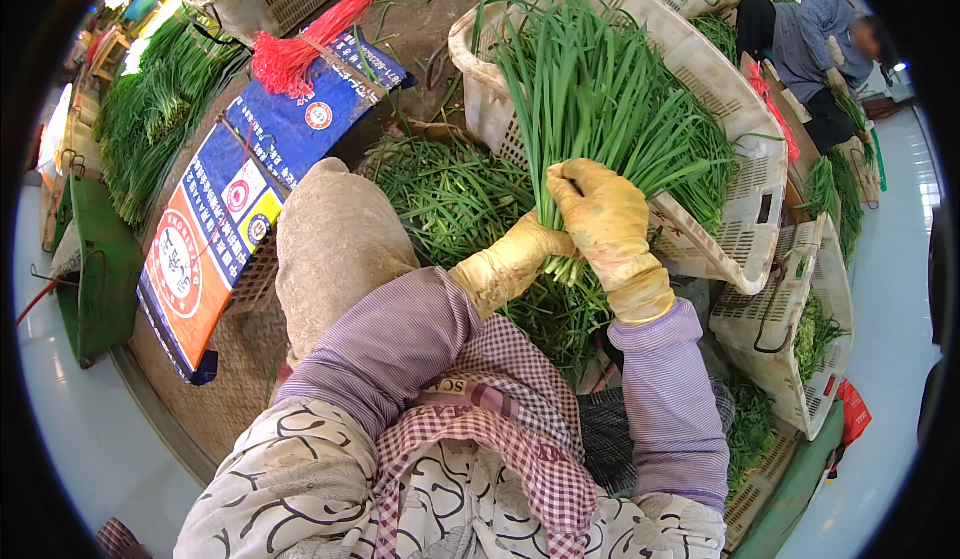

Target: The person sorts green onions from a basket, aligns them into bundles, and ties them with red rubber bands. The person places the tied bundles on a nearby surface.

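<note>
A thick bunch of green garlic chives [578, 94] stands tilted in front of me, its leaf tips fanning out away from me. My left hand [515, 259], in a stained yellow glove, is closed round the lower stems. Just beside it, my right hand [605, 224], gloved alike, is closed round the bunch a little higher, its fingers curled over the front. The pale cut ends [568, 270] poke out below both hands. Behind the bunch is a white plastic crate [725, 89] with more chives in it. Parts of my left fingers are hidden by the stems and my right hand.
Loose green trimmings [440, 194] lie heaped below my hands. At left, a blue and orange printed sack [225, 184] bears a bundle of red ties [310, 44]. Chives [165, 109] are piled beyond. More crates [790, 319] stand at right; a person [825, 44] sits at far right.
</note>
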`<state>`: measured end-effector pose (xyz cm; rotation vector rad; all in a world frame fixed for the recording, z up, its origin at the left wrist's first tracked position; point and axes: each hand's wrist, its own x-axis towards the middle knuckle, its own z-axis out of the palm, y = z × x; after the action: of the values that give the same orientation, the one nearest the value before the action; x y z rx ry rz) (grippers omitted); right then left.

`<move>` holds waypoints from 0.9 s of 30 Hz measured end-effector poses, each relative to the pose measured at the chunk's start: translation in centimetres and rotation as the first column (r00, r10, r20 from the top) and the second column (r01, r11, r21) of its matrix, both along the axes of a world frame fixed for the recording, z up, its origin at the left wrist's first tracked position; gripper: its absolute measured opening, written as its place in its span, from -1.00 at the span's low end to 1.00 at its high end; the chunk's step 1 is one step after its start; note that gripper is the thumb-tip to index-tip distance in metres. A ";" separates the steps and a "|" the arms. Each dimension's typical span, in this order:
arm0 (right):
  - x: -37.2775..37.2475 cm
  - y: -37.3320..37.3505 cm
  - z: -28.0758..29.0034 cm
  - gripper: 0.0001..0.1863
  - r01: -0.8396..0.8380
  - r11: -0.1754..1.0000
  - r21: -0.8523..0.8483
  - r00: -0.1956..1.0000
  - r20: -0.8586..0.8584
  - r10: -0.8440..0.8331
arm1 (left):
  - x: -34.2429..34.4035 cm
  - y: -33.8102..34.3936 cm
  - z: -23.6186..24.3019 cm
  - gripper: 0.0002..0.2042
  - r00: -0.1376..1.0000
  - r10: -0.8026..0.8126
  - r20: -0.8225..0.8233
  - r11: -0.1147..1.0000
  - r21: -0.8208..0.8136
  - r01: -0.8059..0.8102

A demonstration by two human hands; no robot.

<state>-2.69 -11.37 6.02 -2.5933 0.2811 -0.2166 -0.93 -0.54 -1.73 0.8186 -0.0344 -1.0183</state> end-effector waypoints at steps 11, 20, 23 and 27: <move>0.2 -1.1 1.3 -0.60 0.140 0.988 0.062 0.968 -0.220 -0.123 | 0.0 0.7 0.5 -0.75 0.953 -0.109 -0.282 0.992 -0.097 0.085; 1.8 0.2 3.9 -0.45 0.048 0.993 -0.107 0.869 -0.487 -0.095 | 0.0 0.7 -0.4 -0.66 0.975 -0.153 -0.164 0.986 -0.092 0.139; 2.1 0.1 4.0 -0.45 -0.006 0.991 -0.133 0.843 -0.533 -0.066 | 0.0 0.8 -0.2 -0.62 0.983 -0.146 -0.112 0.984 -0.114 0.134; 2.0 -0.6 3.1 -0.49 0.089 0.996 0.021 0.860 -0.506 -0.066 | 0.0 1.0 0.4 -0.60 0.979 -0.178 -0.103 0.975 -0.152 0.161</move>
<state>-0.66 -12.02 9.12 -2.5547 0.5687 0.4522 -0.91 0.51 -1.31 0.6324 -0.0780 -1.2094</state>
